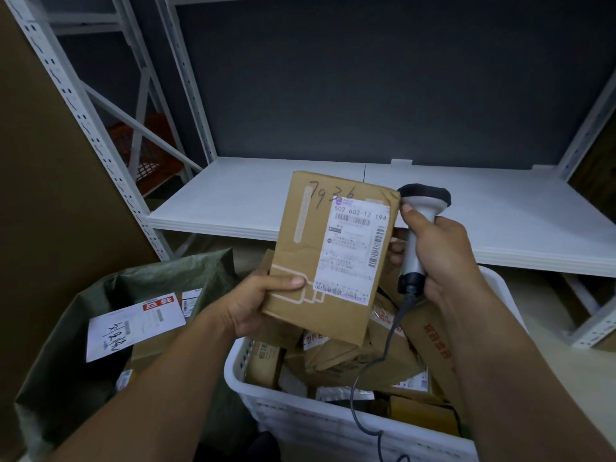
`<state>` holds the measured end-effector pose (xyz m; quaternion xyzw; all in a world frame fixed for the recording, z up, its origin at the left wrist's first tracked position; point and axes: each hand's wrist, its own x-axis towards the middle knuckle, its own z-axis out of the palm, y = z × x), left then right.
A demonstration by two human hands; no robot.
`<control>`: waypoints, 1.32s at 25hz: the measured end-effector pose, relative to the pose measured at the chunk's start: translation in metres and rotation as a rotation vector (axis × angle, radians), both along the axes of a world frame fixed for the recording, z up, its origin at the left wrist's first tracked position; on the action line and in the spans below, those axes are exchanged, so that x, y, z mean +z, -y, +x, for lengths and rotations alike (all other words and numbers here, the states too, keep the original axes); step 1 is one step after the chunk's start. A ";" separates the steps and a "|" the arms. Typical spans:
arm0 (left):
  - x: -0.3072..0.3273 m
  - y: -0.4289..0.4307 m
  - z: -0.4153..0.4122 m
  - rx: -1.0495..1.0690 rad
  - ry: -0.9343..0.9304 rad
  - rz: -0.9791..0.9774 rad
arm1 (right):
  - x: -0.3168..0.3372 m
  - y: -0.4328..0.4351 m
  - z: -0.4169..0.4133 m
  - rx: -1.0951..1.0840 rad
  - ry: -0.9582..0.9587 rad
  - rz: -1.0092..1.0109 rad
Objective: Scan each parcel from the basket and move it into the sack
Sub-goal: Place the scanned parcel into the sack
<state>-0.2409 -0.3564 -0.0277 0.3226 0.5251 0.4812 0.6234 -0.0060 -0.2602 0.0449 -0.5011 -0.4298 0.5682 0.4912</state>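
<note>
My left hand (263, 303) grips the lower left corner of a brown paper parcel (300, 261), held upright above the basket with its white shipping label facing me and "7936" written on top. My right hand (440, 255) grips a grey and black barcode scanner (421, 211) just right of the parcel's upper edge, its cable hanging down into the basket. The white plastic basket (300, 418) below holds several brown parcels. At the lower left stands the open green sack (83, 328) with a white-labelled parcel (133, 325) lying inside.
A white metal shelf (233, 201) runs behind the basket at mid height, with grey uprights on both sides. An orange crate (146, 155) sits behind the left upright. A large brown cardboard sheet (50, 195) leans at the far left.
</note>
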 end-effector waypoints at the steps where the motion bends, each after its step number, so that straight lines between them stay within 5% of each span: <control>1: 0.002 -0.001 0.001 0.040 0.004 0.015 | -0.001 0.000 0.001 0.004 -0.016 0.000; 9: 0.007 -0.019 0.009 0.560 -0.093 0.193 | 0.019 0.019 0.012 0.173 -0.057 0.040; 15: 0.001 -0.031 0.019 0.575 -0.123 0.251 | 0.038 0.032 0.015 0.356 -0.024 0.111; 33: 0.005 -0.061 0.058 0.534 -0.068 0.191 | 0.069 0.041 0.056 0.277 0.034 0.152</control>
